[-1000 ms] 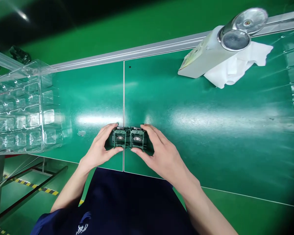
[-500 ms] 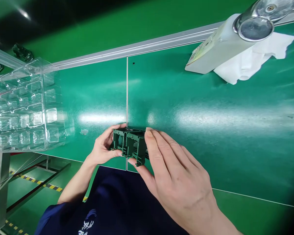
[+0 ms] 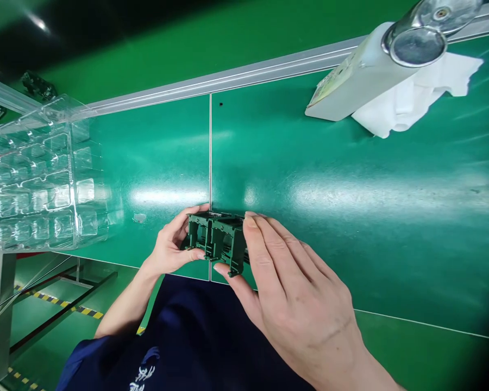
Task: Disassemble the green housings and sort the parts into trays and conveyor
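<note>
A dark green plastic part (image 3: pixel 218 233) with open, frame-like compartments is held between my two hands, near the front edge of the green table. My left hand (image 3: pixel 173 243) grips its left end, thumb in front and fingers behind. The right end is in my right hand (image 3: pixel 295 277), with the thumb low at the front and the fingers laid together along the side and top. My right palm and the part's far side are hidden from view.
Clear plastic trays with pockets (image 3: pixel 36 190) stand at the left. A white bottle with a metal top (image 3: pixel 354 76) lies at the back right beside white crumpled cloth or paper (image 3: pixel 415 106). A metal rail (image 3: pixel 158 84) runs along the table's back edge.
The right half of the green part has shifted slightly right, and my right hand has moved a little with it. My left hand has hardly moved.
</note>
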Available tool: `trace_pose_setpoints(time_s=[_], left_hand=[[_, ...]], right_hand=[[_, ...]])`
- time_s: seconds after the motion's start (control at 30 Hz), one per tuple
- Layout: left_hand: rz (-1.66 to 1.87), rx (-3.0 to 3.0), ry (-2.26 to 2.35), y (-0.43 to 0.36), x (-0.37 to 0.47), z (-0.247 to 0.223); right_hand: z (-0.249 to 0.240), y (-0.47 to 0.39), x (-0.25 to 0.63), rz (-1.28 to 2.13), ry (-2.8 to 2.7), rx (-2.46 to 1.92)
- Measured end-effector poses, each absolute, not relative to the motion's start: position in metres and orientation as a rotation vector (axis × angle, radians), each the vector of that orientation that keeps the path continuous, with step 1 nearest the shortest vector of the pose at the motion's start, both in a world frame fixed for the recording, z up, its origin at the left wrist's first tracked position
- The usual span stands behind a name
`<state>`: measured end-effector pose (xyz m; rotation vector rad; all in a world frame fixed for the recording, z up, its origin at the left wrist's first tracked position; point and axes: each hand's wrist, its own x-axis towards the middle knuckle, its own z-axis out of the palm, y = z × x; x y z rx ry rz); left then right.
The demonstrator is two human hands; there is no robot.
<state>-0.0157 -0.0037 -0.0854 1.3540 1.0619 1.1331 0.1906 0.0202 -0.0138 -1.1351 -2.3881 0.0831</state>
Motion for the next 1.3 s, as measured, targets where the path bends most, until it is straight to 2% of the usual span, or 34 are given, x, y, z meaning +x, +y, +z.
trace_pose_setpoints(time_s=[0.17, 0.4, 0.53, 0.73, 1.07, 1.3], left_hand=[[1.114, 1.683, 1.254, -0.005, -0.024, -0.067], [0.931, 2.417, 1.456, -0.004, -0.02, -0.013], [0.862, 2.506, 1.505, -0.006, -0.007, 0.001], [0.905, 2.475, 1.462, -0.005, -0.004, -0.001], [1.11, 2.047, 1.363, -0.007, -0.011, -0.03], [1.219, 1.983, 1.312, -0.008, -0.012, -0.038]], right_hand=[[-0.028, 0.019, 0.198, 0.295, -2.299, -1.047], [-0.071, 0.02, 0.204, 1.22, -1.801, -0.861], [-0.082, 0.011, 0.199, 1.417, -1.527, -0.751], [-0.077, 0.008, 0.204, 1.39, -1.582, -0.832], [-0.047, 0.012, 0.21, 0.861, -1.972, -1.054], [-0.043, 0.011, 0.211, 0.731, -2.022, -1.006]])
